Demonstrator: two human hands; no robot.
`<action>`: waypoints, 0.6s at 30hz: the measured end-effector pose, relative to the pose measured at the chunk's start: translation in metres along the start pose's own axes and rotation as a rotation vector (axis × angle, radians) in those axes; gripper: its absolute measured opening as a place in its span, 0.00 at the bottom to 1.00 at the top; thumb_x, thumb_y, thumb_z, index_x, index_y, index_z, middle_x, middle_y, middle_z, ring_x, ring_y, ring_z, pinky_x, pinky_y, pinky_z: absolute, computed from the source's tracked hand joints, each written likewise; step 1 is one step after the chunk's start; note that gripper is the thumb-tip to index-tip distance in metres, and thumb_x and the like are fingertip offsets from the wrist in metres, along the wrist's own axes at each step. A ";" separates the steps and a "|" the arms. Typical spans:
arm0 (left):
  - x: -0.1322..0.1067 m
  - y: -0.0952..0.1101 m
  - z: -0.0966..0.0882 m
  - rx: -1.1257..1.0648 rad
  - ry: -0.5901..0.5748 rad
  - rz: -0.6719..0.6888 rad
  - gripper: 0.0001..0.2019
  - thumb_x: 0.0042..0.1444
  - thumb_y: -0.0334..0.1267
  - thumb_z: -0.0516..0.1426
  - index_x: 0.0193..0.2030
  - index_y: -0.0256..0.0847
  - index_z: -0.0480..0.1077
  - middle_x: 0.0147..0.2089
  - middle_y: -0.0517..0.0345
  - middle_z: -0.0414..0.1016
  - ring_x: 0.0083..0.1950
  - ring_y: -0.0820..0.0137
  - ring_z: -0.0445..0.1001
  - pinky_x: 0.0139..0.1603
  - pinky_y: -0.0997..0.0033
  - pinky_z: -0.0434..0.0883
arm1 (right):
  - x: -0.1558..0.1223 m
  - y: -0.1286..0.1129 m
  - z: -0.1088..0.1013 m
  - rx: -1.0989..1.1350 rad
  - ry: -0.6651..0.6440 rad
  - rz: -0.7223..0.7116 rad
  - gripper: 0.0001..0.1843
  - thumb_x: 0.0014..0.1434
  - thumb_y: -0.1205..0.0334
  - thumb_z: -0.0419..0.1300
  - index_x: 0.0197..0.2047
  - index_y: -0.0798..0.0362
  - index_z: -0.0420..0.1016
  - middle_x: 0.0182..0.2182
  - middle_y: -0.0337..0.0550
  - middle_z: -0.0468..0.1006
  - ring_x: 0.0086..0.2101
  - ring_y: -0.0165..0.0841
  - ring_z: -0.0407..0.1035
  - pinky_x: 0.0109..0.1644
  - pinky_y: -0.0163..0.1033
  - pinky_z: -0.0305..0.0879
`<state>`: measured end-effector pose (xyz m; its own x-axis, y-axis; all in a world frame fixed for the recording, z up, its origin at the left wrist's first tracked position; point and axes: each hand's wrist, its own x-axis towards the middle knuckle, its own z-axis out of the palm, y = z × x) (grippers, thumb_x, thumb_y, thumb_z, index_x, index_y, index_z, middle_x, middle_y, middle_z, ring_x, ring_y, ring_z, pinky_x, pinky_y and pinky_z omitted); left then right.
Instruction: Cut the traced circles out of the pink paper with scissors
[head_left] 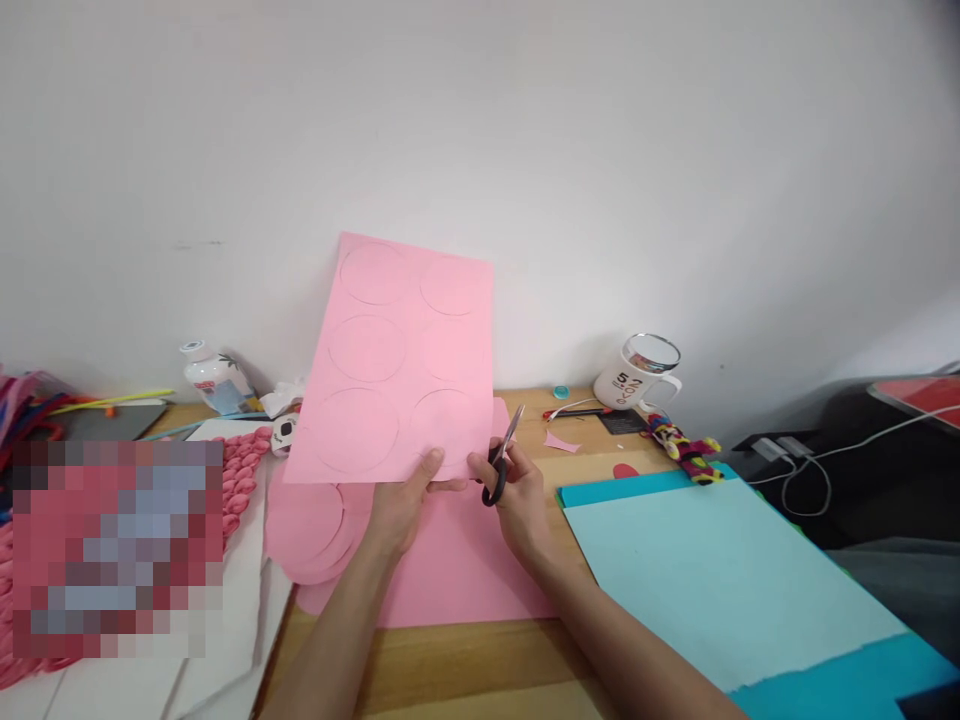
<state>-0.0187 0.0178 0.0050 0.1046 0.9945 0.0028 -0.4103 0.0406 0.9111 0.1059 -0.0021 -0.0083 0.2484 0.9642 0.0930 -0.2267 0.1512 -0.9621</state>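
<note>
My left hand (409, 505) grips the lower edge of a pink paper sheet (409, 300), its thumb on the front face. The sheet is held up, tilted slightly, and bears several pencilled circles. In my right hand (520, 495) is a pair of scissors (504, 455) with black handles, its blades pointing up beside the sheet's lower right corner. That hand's fingertips also come close to the corner; whether they touch it I cannot tell. Beneath lie a larger pink sheet (465, 570) and, at its left, a pile of cut pink paper circles (300, 530).
Light blue sheets (720, 570) lie at the right, near a small colourful doll (682, 450). At the back stand a white mug (637, 375) and a white bottle (217, 380). A pink paper scrap (562, 442) lies behind my right hand. A braided pink piece (240, 475), partly blurred, is at left.
</note>
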 end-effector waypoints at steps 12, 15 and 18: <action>-0.003 0.010 0.011 -0.108 0.175 0.018 0.20 0.43 0.39 0.64 0.45 0.38 0.71 0.44 0.52 0.76 0.44 0.62 0.75 0.40 0.63 0.75 | -0.036 0.003 0.011 -0.072 -0.165 0.000 0.12 0.50 0.56 0.62 0.34 0.53 0.65 0.26 0.36 0.65 0.27 0.30 0.60 0.32 0.34 0.59; -0.003 0.015 0.014 -0.105 0.195 0.102 0.18 0.44 0.37 0.63 0.43 0.40 0.71 0.37 0.58 0.77 0.37 0.67 0.76 0.36 0.65 0.76 | -0.037 0.009 0.011 -0.079 -0.222 -0.014 0.15 0.48 0.57 0.63 0.37 0.51 0.65 0.27 0.37 0.67 0.29 0.31 0.62 0.34 0.37 0.61; -0.002 0.020 0.019 -0.100 0.206 0.188 0.17 0.43 0.35 0.63 0.43 0.42 0.71 0.35 0.61 0.75 0.34 0.69 0.75 0.31 0.69 0.76 | -0.036 0.007 0.009 -0.130 -0.238 -0.044 0.12 0.48 0.58 0.63 0.35 0.51 0.65 0.28 0.38 0.68 0.30 0.32 0.63 0.37 0.38 0.62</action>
<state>-0.0102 0.0147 0.0314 -0.1635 0.9837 0.0752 -0.4936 -0.1475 0.8571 0.0866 -0.0335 -0.0159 0.0231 0.9837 0.1784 -0.0938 0.1798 -0.9792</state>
